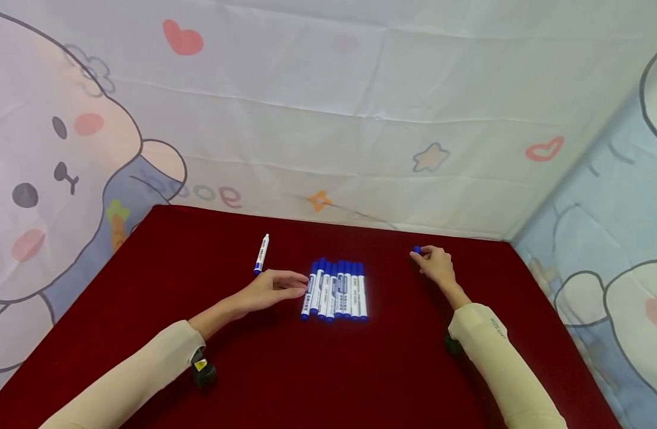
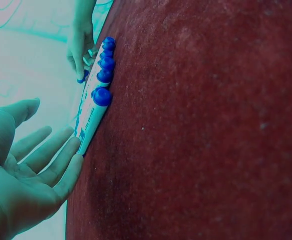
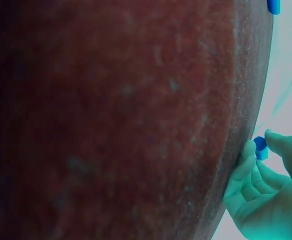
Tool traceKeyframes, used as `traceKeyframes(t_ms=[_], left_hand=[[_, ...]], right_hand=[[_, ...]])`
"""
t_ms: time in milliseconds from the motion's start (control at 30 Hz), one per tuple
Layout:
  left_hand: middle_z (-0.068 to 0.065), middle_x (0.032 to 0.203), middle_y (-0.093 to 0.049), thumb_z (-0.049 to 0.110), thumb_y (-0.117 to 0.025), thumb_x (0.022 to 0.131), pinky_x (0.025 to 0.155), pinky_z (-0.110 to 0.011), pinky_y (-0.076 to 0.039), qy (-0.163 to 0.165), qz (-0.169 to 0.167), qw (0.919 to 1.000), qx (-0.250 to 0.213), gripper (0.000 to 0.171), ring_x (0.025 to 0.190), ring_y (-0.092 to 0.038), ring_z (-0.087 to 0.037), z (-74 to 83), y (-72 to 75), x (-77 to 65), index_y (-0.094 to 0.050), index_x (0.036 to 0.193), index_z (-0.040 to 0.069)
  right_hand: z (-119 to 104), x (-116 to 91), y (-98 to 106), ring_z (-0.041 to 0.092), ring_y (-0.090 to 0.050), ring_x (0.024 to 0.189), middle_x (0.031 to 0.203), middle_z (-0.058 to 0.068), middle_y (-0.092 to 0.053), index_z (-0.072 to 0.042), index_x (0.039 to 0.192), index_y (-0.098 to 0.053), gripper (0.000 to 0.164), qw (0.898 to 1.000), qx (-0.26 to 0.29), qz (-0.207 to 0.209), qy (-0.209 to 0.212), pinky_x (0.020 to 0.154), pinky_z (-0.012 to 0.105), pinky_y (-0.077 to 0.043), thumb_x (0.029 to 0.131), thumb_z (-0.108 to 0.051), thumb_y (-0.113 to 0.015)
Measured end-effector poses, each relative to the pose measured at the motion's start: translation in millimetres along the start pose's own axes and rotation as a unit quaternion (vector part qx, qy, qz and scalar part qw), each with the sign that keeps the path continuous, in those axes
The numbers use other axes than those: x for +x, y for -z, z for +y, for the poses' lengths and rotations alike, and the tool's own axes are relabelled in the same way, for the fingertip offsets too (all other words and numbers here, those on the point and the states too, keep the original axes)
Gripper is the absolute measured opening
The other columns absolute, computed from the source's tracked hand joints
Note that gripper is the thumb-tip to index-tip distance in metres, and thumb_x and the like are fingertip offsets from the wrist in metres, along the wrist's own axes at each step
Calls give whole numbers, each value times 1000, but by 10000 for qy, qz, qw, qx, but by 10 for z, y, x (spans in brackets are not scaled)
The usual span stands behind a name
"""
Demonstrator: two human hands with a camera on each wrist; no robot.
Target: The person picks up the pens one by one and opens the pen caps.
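A row of several white markers [image 1: 339, 295] with blue caps and blue ends lies side by side on the table. My left hand [image 1: 269, 291] is at the row's left side, its fingers extended and loosely spread, fingertips right at the leftmost marker [image 2: 90, 125] in the left wrist view. Farther right, my right hand [image 1: 438, 265] pinches a small blue marker cap [image 3: 260, 148] between thumb and fingertips, low over the table. Behind the left hand lies a single marker [image 1: 261, 253], its far end white and without a blue cap, its near end blue.
A dark red cloth [image 1: 199, 250] covers the table. Behind it and along the right side hang pale curtains [image 1: 307, 89] printed with cartoon animals, hearts and stars. A dark wrist camera [image 1: 204, 374] sits under the left sleeve.
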State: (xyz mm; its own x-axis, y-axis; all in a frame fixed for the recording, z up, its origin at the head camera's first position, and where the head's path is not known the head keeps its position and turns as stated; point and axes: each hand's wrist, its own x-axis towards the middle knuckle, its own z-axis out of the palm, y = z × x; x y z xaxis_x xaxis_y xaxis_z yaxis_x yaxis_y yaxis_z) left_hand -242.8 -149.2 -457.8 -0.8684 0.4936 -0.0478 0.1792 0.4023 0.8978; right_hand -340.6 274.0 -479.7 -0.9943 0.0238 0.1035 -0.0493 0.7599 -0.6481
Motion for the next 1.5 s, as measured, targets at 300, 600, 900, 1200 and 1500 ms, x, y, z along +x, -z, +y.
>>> traceKeyframes(t_ms=[300,600,900,1200,1500], left_hand=[[-11,129,-71,32,-66,101,106,-49,-50,57,73,10000,7,45,121,-63,-26,7,-28,48,-63,138,7],[-8,126,-72,33,-66,100,105,-48,-50,68,222,9997,60,43,119,-63,-25,89,-21,48,-65,136,9],[-9,124,-73,31,-66,101,101,-44,-52,-19,318,9995,50,42,115,-65,-24,109,15,47,-66,134,7],[-9,123,-73,30,-66,101,101,-45,-52,-91,306,9995,84,40,114,-65,-24,65,28,70,-66,133,6],[-10,122,-74,29,-66,101,102,-44,-52,-32,297,9995,48,39,114,-65,-23,40,14,47,-66,133,7]], right_hand=[[-13,-9,-12,7,-63,61,100,22,-75,8,136,-58,54,9988,-311,-116,-352,55,23,-46,102,-34,-63],[-94,-9,18,22,-69,74,99,22,-75,8,133,-60,53,9977,-570,-214,-301,60,30,-50,102,-34,-62],[-31,7,70,13,-63,59,94,26,-74,14,131,-58,53,9987,-301,-408,69,54,24,-49,107,-33,-53],[-50,-99,173,22,-69,70,100,30,-71,14,132,-56,47,9959,-8,-594,677,58,24,-52,108,-26,-51],[-356,-336,206,32,-71,86,103,24,-72,7,128,-63,40,9865,5,-658,1496,69,29,-56,107,-26,-54]])
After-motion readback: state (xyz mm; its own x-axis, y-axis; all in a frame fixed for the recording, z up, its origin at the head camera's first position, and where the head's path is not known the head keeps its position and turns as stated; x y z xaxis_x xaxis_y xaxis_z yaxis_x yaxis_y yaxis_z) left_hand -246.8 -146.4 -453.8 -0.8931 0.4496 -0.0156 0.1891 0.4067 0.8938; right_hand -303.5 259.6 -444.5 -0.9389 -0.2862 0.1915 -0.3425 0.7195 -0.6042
